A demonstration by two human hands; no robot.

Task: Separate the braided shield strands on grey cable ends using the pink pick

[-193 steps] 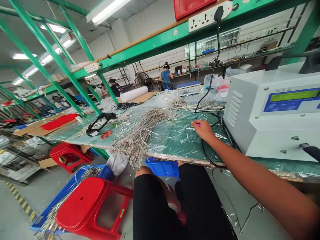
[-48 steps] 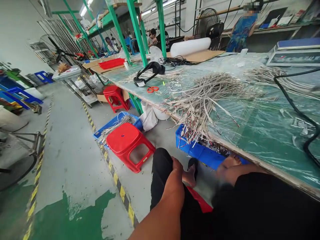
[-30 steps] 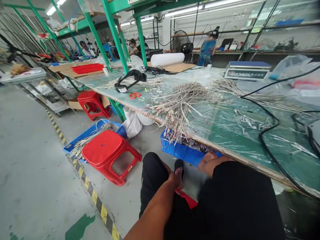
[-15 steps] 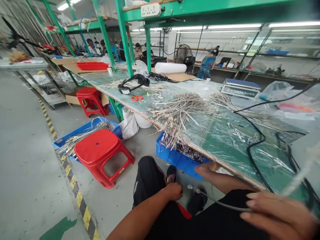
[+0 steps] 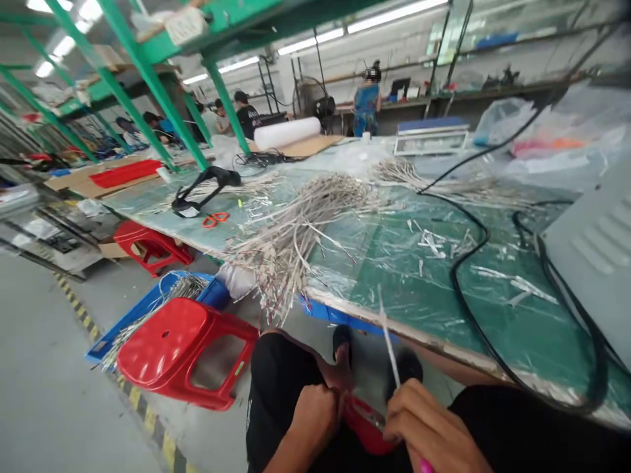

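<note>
My left hand is closed in a fist above my lap, and what its fingers hold, if anything, is hidden. Close by on the right, my right hand is closed round a thin white stick-like piece, whose pale tip points up toward the table edge. A small pink end shows below that hand's fingers. Between the hands lies a small blurred greyish piece, against the red seat below me; I cannot tell which hand it belongs to.
Bundled grey cables hang over the front edge of the green-topped table. Orange-handled scissors, a black headset-like strap, scales and a black cord lie there. A red stool and blue crate stand left.
My right hand has swung left and down with the white piece, close to my left hand. The view has turned and tilted. The dangling grey cable no longer shows clearly.
</note>
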